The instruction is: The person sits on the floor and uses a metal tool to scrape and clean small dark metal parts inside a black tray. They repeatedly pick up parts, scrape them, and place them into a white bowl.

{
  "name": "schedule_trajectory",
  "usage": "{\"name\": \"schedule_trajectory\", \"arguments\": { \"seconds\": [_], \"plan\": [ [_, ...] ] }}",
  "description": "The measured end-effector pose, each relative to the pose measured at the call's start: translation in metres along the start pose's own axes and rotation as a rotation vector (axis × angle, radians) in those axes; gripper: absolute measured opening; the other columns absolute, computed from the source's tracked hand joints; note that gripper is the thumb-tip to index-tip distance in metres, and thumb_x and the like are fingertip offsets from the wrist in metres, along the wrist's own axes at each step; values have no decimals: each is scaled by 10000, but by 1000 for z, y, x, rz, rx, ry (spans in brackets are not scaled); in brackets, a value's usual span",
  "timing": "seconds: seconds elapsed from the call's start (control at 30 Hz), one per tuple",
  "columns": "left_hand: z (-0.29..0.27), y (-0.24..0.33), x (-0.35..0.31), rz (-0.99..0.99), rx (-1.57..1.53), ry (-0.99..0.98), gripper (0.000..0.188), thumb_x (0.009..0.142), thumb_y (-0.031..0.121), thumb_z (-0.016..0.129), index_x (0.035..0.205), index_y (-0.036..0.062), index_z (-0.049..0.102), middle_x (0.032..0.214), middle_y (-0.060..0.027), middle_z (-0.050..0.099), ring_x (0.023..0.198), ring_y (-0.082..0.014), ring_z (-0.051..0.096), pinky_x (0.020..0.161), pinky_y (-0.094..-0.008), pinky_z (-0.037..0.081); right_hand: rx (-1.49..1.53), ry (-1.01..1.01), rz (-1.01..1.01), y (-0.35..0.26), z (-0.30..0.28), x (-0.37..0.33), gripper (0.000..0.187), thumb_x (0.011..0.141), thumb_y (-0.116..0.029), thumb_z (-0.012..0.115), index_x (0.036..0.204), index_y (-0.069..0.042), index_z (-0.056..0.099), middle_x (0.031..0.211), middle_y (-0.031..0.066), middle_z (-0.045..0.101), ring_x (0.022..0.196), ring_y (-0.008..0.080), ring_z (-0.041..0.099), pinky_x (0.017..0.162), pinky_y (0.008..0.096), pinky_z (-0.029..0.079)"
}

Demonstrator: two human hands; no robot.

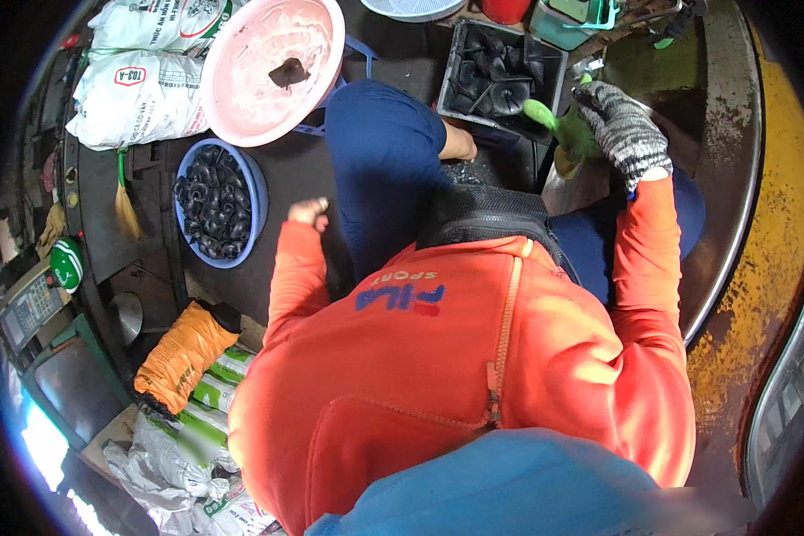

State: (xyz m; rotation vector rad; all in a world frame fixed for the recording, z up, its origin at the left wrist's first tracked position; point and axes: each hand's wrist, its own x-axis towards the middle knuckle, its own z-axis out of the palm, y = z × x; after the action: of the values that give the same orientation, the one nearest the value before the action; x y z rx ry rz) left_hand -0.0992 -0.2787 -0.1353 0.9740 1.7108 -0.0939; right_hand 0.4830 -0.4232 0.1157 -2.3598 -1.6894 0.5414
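At about half past one from the middle of the view, the right hand (625,134), in a grey knit glove, seems to grip a green glove (579,134), which lies on the hand's nine o'clock side, with the box (484,123) of black shells (487,73) toward its ten. The green glove looks light, soft and floppy, perhaps a little slippery if wet but hardly fragile, so the cuff would probably give a surer hold than the limp fingertips. The bare left hand (308,213), toward ten o'clock, shows bent fingers, but whether it is clenched I cannot tell.

Lettering (400,299) on orange jacket (438,357), white sacks (138,103)
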Motion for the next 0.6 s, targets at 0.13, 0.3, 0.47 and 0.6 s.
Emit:
{"name": "schedule_trajectory", "arguments": {
  "seconds": [0.13, 0.3, 0.47, 0.6],
  "plan": [
    [4, 182, -42, 986, 50, 518, 418, 786, 205, 648, 1119, -22, 540, 1040, -144, 614, 931, -196, 590, 822, -304, 460, 379, 91, 126, 0, -7, 7, 383, 841, -301, 582, 1148, -74, 561, 1148, 115, 580, 1090, 253, 530, 920, 332, 406],
    [127, 310, -132, 1036, -455, -634, 549, 830, 385, 568, 1224, 25, 438, 1181, -160, 529, 1019, -247, 543, 835, -378, 444, 1239, 244, 13, -3, -11, -1, 278, 828, -140, 609, 1086, -41, 583, 1004, 52, 614, 927, 135, 557, 811, 261, 441],
    [241, 294, -192, 107, -834, -1683, 813, 801, 620, 449, 1356, 44, 303, 1386, -221, 287, 1266, -460, 256, 982, -665, 182, 539, 725, -429, 21, -13, 3, 304, 825, -91, 585, 1120, -25, 549, 1067, 83, 589, 976, 163, 563, 869, 299, 445],
    [249, 301, -207, 432, -1003, -1253, 350, 866, 205, 547, 1145, 6, 481, 1102, -165, 555, 981, -281, 565, 864, -430, 480, 1239, 324, 161, 28, -10, 3, 352, 825, -136, 580, 1162, -47, 534, 1168, 105, 554, 1071, 241, 537, 895, 315, 432]
  ]
}}
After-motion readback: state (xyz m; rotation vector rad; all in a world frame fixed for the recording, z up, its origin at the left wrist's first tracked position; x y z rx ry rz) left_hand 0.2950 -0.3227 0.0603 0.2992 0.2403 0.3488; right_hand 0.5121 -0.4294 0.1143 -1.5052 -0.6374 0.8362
